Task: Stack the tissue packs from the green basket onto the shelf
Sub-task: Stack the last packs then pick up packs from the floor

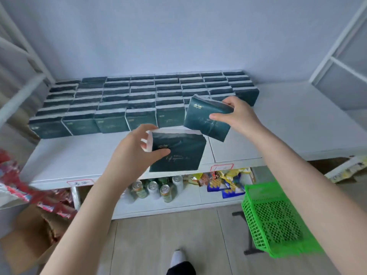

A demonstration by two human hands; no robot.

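Observation:
Rows of dark green tissue packs (111, 122) stand upright across the back of the white shelf (75, 155). My left hand (137, 153) grips one dark green pack (182, 151) by its left edge, above the shelf's front edge. My right hand (236, 114) holds a second pack (206, 120), tilted, in the air just in front of the right end of the front row. The green basket (278, 221) sits low at the right, below my right forearm; its inside looks empty of packs from here.
Under the shelf a lower level holds drink cans (156, 189) and snack bags (226, 181). A cardboard box (25, 239) with red packets stands on the floor at left. White frame bars rise at both sides. The right part of the shelf top is bare.

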